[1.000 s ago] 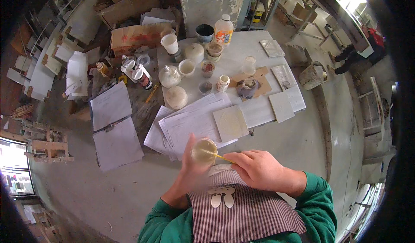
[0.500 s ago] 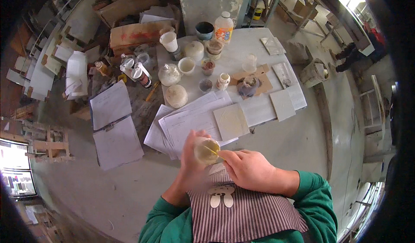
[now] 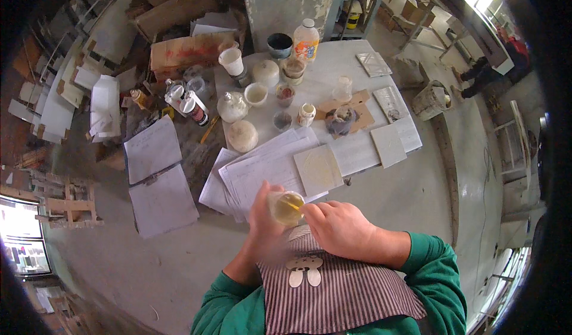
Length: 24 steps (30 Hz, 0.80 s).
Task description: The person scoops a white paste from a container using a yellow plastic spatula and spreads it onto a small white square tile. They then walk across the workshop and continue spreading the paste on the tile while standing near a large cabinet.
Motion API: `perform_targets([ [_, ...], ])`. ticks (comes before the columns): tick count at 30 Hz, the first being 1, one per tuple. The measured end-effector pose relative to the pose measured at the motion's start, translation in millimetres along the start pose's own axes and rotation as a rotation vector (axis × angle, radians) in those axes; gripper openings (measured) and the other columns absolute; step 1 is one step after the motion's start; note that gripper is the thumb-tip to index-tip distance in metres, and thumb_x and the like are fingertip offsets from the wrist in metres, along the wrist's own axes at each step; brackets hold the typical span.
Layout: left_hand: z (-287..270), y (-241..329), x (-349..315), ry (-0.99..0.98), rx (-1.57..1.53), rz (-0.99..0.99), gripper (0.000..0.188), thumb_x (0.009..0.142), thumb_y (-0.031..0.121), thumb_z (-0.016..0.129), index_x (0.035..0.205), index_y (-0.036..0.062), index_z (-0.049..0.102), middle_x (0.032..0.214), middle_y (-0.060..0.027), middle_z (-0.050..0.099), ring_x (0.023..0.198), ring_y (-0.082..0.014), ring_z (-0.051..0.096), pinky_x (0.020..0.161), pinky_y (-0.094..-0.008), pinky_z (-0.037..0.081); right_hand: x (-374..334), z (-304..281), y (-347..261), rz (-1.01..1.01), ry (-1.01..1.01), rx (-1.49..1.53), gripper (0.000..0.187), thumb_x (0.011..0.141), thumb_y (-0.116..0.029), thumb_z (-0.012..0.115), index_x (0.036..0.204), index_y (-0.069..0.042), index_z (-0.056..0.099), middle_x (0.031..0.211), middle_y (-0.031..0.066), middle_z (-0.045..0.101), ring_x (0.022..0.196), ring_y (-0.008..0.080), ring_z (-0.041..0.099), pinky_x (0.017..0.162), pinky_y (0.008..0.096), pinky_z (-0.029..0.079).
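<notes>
In front of my apron, my left hand (image 3: 261,217) is wrapped round a translucent plastic cup (image 3: 285,217) whose mouth faces up towards me. Inside, the cup looks pale yellow; how full it is I cannot tell. A thin yellow stick (image 3: 293,205) reaches into the cup, pinched between the thumb and fingers of my right hand (image 3: 341,229). Just beyond the cup, a cream square tile (image 3: 319,169) lies at the table's near edge, over fanned sheets of paper (image 3: 250,171).
On the white table (image 3: 357,156) stand a white bottle (image 3: 306,40), a dark cup (image 3: 279,45), a small open jar (image 3: 306,115) and several other cups. A purplish lump (image 3: 341,120) sits on cardboard. At the left lies an open folder (image 3: 162,198). A bucket (image 3: 432,99) stands at the right.
The stick has shifted slightly inside the cup, and my right hand has turned a little with it. The cup sits almost where it was, still in my left hand.
</notes>
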State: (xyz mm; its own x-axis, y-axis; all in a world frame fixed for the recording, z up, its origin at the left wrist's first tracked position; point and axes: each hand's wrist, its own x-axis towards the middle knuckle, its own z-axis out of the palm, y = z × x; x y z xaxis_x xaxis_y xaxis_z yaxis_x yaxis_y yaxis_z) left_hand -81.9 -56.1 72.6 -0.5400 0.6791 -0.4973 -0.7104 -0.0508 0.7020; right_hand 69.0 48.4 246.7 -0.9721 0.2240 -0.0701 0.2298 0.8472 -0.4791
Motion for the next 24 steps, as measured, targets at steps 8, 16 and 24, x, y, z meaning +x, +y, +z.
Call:
perform_targets([
  [8, 10.4, 6.8, -2.0, 0.018, 0.014, 0.048, 0.039, 0.102, 0.043, 0.045, 0.086, 0.0093, 0.058, 0.08, -0.0058, 0.063, 0.073, -0.0185, 0.063, 0.068, -0.0336, 0.053, 6.4, 5.8, 2.0, 0.109, -0.035, 0.228, 0.016, 0.09, -0.013, 0.052, 0.097, 0.001, 0.048, 0.079, 0.023, 0.065, 0.075, 0.0428, 0.065, 0.067, 0.0512, 0.052],
  [16, 4.7, 1.2, -8.0, -0.047, 0.035, 0.037, 0.027, 0.1, 0.038, 0.049, 0.097, 0.0109, 0.05, 0.084, -0.006, 0.06, 0.075, -0.0164, 0.061, 0.067, -0.0314, 0.052, 1.0, 12.3, 5.8, 0.185, 0.045, 0.512, 0.02, 0.094, -0.014, 0.053, 0.111, -0.002, 0.051, 0.08, 0.0236, 0.065, 0.075, 0.0441, 0.064, 0.065, 0.0501, 0.051],
  [24, -7.1, -3.3, 8.4, -0.133, -0.016, 0.015, 0.021, 0.097, 0.029, 0.053, 0.105, 0.012, 0.043, 0.088, -0.0069, 0.057, 0.077, -0.017, 0.059, 0.068, -0.0313, 0.052, -7.2, 9.8, 5.3, 0.278, 0.057, 0.885, 0.017, 0.101, -0.015, 0.048, 0.109, -0.001, 0.052, 0.078, 0.014, 0.065, 0.073, 0.0274, 0.067, 0.067, 0.0374, 0.052],
])
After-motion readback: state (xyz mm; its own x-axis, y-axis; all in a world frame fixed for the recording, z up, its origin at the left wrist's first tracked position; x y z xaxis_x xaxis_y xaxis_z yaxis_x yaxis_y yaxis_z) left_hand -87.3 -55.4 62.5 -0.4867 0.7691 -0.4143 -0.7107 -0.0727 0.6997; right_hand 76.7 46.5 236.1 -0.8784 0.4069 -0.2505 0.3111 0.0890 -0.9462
